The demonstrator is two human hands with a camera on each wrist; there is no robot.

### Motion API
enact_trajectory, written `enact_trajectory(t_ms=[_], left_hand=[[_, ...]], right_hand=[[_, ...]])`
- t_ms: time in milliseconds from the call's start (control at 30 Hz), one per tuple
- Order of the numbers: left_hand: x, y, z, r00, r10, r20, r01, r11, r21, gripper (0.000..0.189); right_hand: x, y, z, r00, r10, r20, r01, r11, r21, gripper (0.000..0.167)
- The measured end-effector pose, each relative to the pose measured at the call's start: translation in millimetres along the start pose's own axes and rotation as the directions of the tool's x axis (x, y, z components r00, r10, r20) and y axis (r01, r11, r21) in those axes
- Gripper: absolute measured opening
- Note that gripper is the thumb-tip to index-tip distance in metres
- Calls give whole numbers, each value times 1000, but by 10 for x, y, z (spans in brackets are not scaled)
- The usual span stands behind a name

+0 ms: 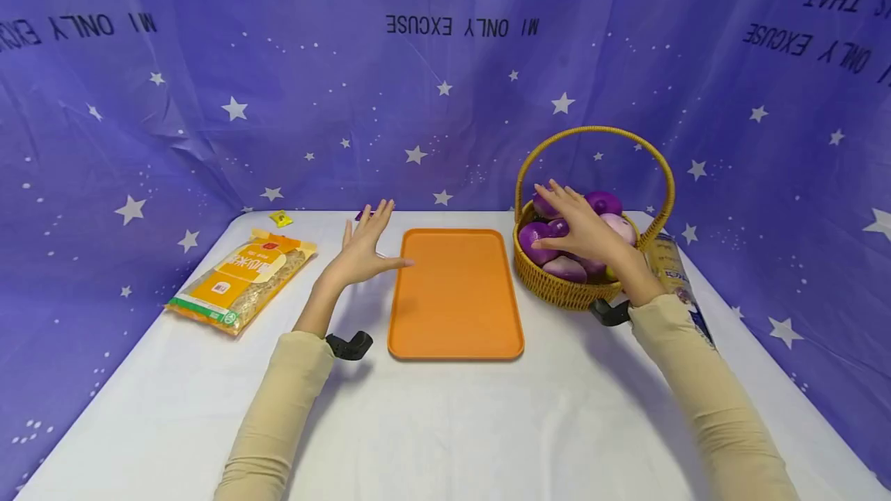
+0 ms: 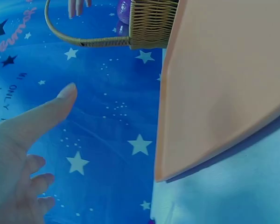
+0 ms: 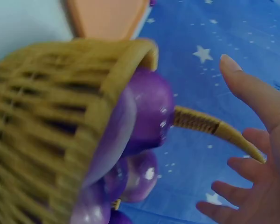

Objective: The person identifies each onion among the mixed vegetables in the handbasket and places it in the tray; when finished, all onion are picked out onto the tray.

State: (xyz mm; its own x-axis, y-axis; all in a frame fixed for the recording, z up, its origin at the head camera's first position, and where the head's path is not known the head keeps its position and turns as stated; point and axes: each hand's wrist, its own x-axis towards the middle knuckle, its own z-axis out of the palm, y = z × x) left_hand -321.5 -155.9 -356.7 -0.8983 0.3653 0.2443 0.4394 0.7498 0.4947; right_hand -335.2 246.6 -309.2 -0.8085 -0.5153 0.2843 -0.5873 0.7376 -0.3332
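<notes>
My left hand (image 1: 358,255) hovers by the left edge of an orange tray (image 1: 457,296), thumb and fingers spread, holding nothing. In the left wrist view its thumb points toward the tray's side. My right hand (image 1: 588,229) is above a wicker basket (image 1: 557,288) with a tall arched handle (image 1: 594,130). Its fingers are spread and grip nothing. Glossy, rounded purple vegetable-like pieces (image 3: 149,109), some paler, fill the basket; the hand hides part of them in the head view. In the right wrist view the hand is apart from these pieces.
A yellow-orange bag of dry food (image 1: 240,281) lies at the left. Behind it is a small yellow packet (image 1: 281,218). A small purple item (image 1: 363,215) sits at the back edge, partly behind the left hand. A tan package (image 1: 668,265) lies right of the basket. Starry purple cloth hangs behind.
</notes>
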Motion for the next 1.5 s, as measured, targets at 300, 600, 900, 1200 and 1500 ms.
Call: enact_trajectory(t_ms=[300, 600, 900, 1200, 1500], left_hand=[[45, -216, 113, 992, -41, 116, 54, 993, -109, 98], [11, -340, 215, 948, -68, 312, 98, 992, -81, 88], [-47, -378, 252, 921, -84, 381, 95, 995, -11, 90], [-79, -382, 262, 907, -73, 415, 81, 997, -2, 87], [-4, -413, 275, 901, -84, 426, 77, 996, 33, 90]], right_hand=[[105, 130, -6, 994, -27, 107, 28, 1000, -3, 76], [150, 221, 106, 986, -59, 155, 62, 998, -15, 68], [189, 268, 182, 986, -27, 167, 30, 999, -16, 60], [159, 308, 190, 990, -33, 137, 34, 999, -9, 58], [128, 225, -1, 995, 46, 84, -44, 999, -22, 63]])
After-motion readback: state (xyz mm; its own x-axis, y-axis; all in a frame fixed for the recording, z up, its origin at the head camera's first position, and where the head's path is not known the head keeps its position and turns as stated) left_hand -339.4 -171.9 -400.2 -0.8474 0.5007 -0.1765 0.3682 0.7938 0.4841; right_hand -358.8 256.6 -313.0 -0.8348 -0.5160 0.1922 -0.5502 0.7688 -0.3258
